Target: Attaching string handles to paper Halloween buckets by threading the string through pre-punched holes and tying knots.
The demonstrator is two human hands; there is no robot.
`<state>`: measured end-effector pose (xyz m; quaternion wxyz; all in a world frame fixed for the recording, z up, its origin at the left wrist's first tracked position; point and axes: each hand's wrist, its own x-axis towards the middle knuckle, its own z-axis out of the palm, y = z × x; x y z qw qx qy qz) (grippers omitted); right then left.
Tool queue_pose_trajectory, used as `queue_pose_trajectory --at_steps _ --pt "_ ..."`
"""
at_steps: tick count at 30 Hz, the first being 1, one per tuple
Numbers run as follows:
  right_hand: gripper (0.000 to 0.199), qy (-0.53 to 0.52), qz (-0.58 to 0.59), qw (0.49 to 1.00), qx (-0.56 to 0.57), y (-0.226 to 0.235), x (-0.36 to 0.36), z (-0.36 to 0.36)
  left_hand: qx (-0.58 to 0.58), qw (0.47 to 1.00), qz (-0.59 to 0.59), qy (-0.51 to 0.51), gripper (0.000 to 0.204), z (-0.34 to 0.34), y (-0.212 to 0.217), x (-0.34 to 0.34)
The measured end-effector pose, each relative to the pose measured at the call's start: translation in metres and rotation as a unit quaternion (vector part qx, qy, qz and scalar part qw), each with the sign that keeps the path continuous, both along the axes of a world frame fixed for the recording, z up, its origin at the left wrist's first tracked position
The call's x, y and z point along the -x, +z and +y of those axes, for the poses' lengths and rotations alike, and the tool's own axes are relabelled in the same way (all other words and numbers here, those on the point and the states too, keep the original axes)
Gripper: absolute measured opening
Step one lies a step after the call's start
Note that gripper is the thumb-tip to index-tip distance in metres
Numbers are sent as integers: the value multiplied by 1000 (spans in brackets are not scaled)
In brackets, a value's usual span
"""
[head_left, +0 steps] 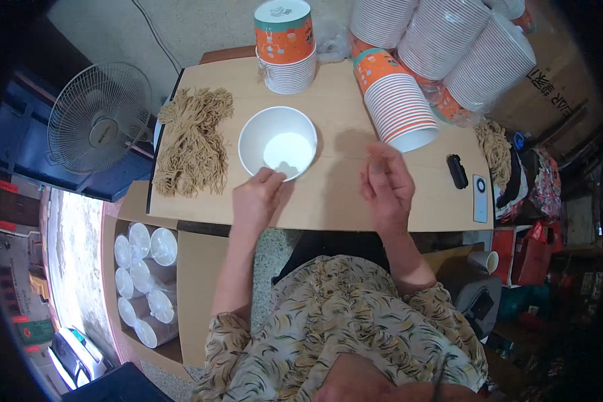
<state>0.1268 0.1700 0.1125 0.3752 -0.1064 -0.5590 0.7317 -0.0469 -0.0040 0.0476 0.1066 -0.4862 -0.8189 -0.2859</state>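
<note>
Two hands over a pale table (pixel 328 201): left hand (pixel 256 199) pinching the near rim of an empty white paper bowl (pixel 278 142), right hand (pixel 386 184) loosely curled, holding nothing visible. Best kept steady by that rim grip, beside the tan noodle bundles (pixel 194 142).

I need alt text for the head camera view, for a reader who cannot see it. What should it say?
Seen from above, a seated person's left hand grips the near rim of an empty white paper bowl on a wooden table, while the right hand hovers open beside it. A pile of dry brown noodles lies left of the bowl; stacks of orange-and-white bowls stand behind.
</note>
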Motion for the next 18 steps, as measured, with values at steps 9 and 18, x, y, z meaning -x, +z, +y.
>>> queue_pose_trajectory --at_steps 9,18 --pt "23 157 124 948 246 -34 31 4 -102 808 -573 -97 28 48 27 -44" --pt "25 116 65 954 270 -59 17 15 -108 709 -692 -77 19 9 1 -64"
